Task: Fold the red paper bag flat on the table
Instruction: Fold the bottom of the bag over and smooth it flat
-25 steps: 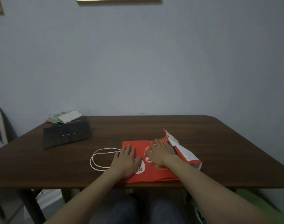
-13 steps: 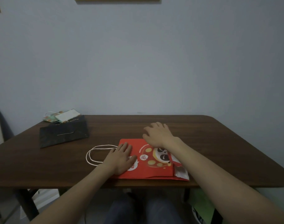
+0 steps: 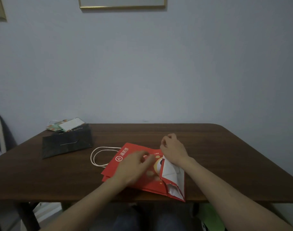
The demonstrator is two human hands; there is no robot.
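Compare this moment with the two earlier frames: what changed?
The red bag has turned, its near right end swung toward the table edge. The left hand slid right along it; the right hand curled at its far edge. The black bag stayed put.

Both bare forearms reached up from the near edge, converging toward the middle. The left hand (image 3: pixel 134 167) lay palm down, fingers (image 3: pixel 148 158) extended toward the right and blurred, its wrist angled from the near left. The right hand (image 3: pixel 173 150) sat farther off, knuckles up, fingers curled loosely inward, its forearm running diagonally back to the near right corner.
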